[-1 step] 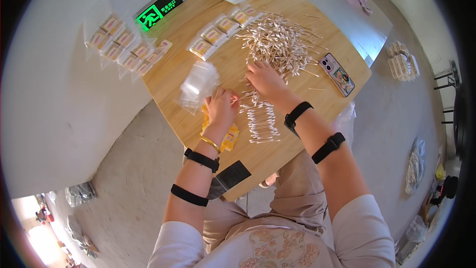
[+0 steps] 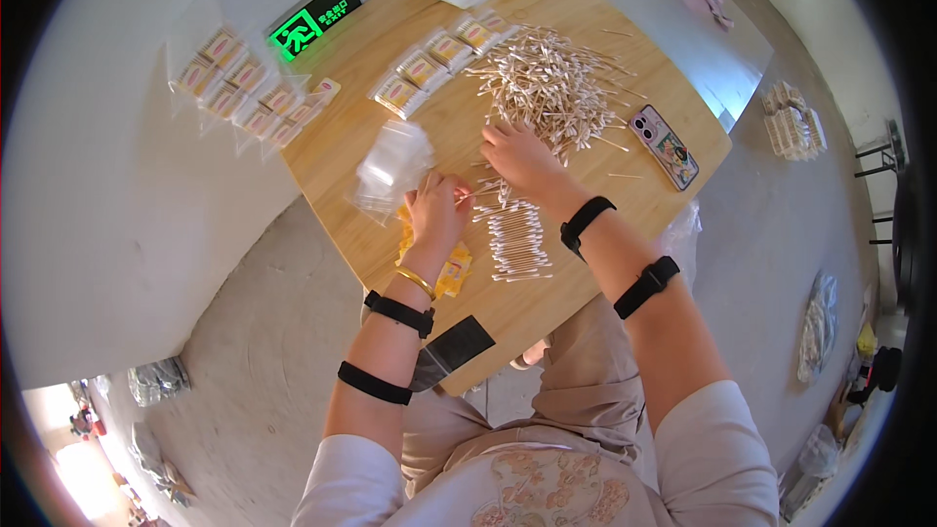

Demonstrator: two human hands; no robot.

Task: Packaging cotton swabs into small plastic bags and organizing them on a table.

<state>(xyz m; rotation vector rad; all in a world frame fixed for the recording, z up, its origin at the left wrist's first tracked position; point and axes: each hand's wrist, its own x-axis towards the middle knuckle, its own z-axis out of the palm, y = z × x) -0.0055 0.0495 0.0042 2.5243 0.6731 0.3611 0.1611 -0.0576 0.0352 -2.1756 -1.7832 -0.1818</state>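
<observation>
My left hand (image 2: 436, 213) is closed around a few cotton swabs, their tips pointing right toward my other hand. My right hand (image 2: 522, 158) lies fingers-down on the near edge of a big loose pile of cotton swabs (image 2: 554, 86). Just below both hands a neat row of aligned swabs (image 2: 515, 239) lies on the wooden table (image 2: 625, 224). A stack of empty clear bags (image 2: 392, 164) sits left of my left hand. A yellow packet (image 2: 451, 271) shows under my left wrist.
Filled swab packets (image 2: 434, 59) lie in a row behind the pile, and more (image 2: 249, 98) on the white ledge to the left beside a green lit sign (image 2: 314, 20). A phone (image 2: 664, 146) lies right of the pile. A black flat piece (image 2: 454, 346) overhangs the near table edge.
</observation>
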